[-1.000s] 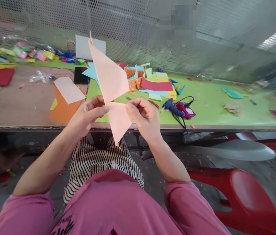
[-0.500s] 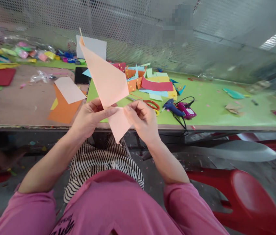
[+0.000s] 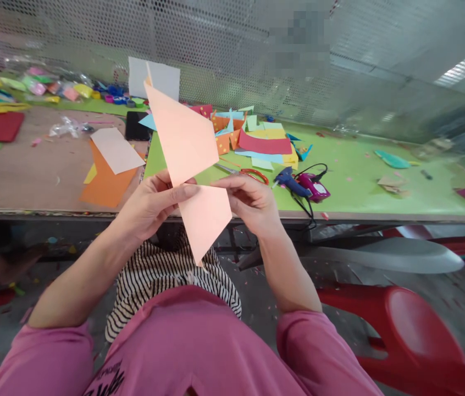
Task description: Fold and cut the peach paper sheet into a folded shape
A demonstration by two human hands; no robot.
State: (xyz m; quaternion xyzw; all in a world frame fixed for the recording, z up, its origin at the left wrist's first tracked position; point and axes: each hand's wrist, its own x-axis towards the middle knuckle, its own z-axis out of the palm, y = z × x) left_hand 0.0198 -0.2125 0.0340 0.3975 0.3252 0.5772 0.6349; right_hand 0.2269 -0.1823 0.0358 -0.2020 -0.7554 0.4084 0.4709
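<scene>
A peach paper bow-like shape [image 3: 187, 132] hangs in the air before me, over the table's front edge. It has two wide wings joined at a narrow middle, with thin curled tips at top and bottom. My left hand [image 3: 158, 201] is closed on that middle, thumb in front and fingers behind. At the lower wing's right side is my right hand [image 3: 253, 201], its fingers curled around the upper edge and partly hidden behind the paper. Beyond the hands, scissors with orange handles [image 3: 256, 175] lie on the green tabletop [image 3: 352, 190].
A blue glue gun [image 3: 293, 181] and a magenta box [image 3: 316, 188] with a black cable lie to the right. Coloured paper pieces [image 3: 263, 144] are piled behind. White [image 3: 117, 150] and orange sheets [image 3: 106, 187] lie left, near a black phone-like slab [image 3: 137, 127]. A red stool [image 3: 422, 324] stands at right.
The paper shape has come slightly lower, and its lower wing now shows broader and flatter. My right hand has shifted right and down, from the wing's top edge to its right side.
</scene>
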